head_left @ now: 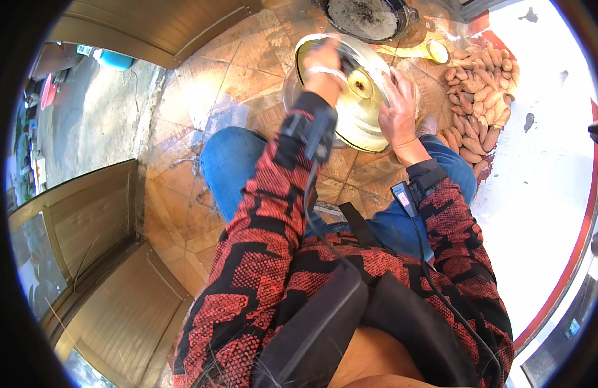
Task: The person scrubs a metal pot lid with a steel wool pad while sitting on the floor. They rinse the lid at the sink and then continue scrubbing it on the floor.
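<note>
A round, shiny yellowish pot lid (364,123), with a dark-centred round fitting in its middle, is tilted over a pale, wide-rimmed basin (290,97). My right hand (398,111) grips the lid's right edge, its fingers bent over the rim. Over the lid's upper left part is my left hand (323,63), smeared by motion. A dark patch shows beside its fingers, but I cannot make out whether it is something held. Both wrists wear black straps with small cabled devices. My knees in blue jeans are bent on either side, just nearer than the basin.
A blackened pan (364,18) stands beyond the basin. A yellow ladle-like scoop (436,51) lies to its right. Many sweet potatoes (477,97) are heaped on the right, beside a bright white surface (538,168). Brown door panels (111,291) stand at left, on the tiled floor (176,187).
</note>
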